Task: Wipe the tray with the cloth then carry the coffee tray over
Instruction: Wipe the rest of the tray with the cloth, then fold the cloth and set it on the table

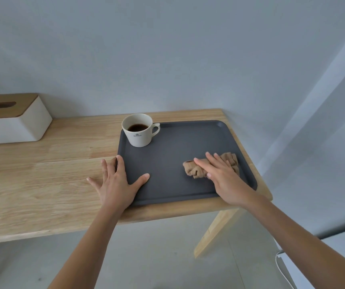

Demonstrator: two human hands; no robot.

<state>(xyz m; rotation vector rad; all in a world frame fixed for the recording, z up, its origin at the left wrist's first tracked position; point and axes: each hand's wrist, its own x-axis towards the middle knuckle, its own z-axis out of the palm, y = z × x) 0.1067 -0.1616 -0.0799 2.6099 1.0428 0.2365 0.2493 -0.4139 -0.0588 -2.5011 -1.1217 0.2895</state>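
I see a dark grey matte tray (167,163), rectangular with rounded corners and a low raised rim, lying flat at the right end of a pale wood-grain tabletop (42,174), its right rim close to the tabletop's right edge. A white ceramic cup (138,132), tapered, handle to the right, stands in the tray's far left corner with dark coffee low inside. The cloth (196,170) is tan, soft and ribbed, bunched into a rumpled roll on the right half of the tray. My right hand (221,174) lies flat on top of it, palm down, fingers straight and close together pointing far-left; the cloth sticks out beyond the fingertips on the left and behind the hand on the far side. My left hand (115,182) is splayed wide, palm down, over the tray's left rim near its near left corner: thumb flat on the tray floor, the other fingers on the wood or the rim. Both forearms are bare and reach in from the near edge. A white box (15,124) with a slotted wooden lid sits at the far left.
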